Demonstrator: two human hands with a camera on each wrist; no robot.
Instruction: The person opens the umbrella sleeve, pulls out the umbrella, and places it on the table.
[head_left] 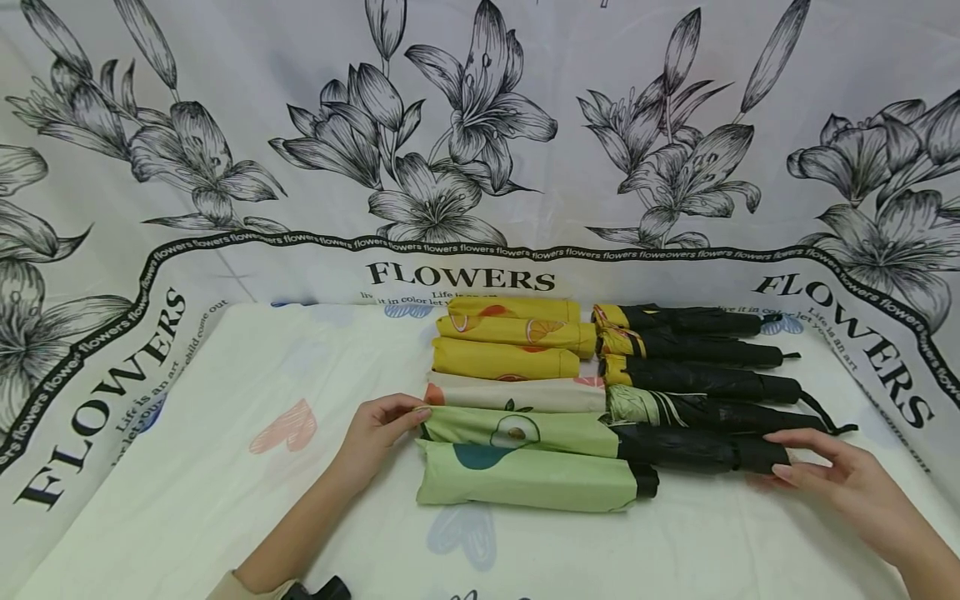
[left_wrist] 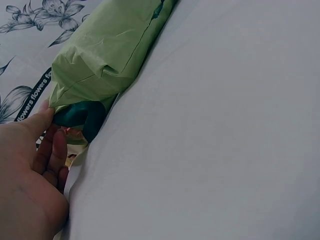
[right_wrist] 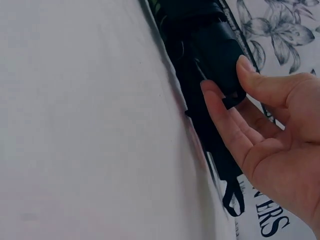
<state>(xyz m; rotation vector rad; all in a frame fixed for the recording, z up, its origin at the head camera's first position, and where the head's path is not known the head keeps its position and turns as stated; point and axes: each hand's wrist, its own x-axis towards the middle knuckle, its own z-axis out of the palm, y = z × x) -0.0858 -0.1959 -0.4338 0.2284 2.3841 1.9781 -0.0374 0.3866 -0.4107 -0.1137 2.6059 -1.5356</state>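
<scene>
Pale green fabric sleeves and black folding umbrellas lie in rows on the white sheet. My left hand (head_left: 382, 429) pinches the left end of the avocado-print sleeve (head_left: 450, 423). In the left wrist view, the thumb of that hand (left_wrist: 25, 170) is at a corner of green fabric (left_wrist: 95, 65). To the right, my right hand (head_left: 847, 479) holds the end of a black umbrella (head_left: 697, 450) in line with that sleeve. The right wrist view has the hand (right_wrist: 280, 145) with thumb and forefinger on either side of the black end (right_wrist: 217, 60). Nearest me lies another green sleeve (head_left: 525, 483), a black end protruding.
Behind are a cream sleeve (head_left: 517, 393) and several yellow sleeves (head_left: 506, 360). Beside them lie black umbrellas (head_left: 701, 379), some with yellow edges, and one with green stripes (head_left: 637, 408). A flower-print cloth (head_left: 600, 208) rises at the back.
</scene>
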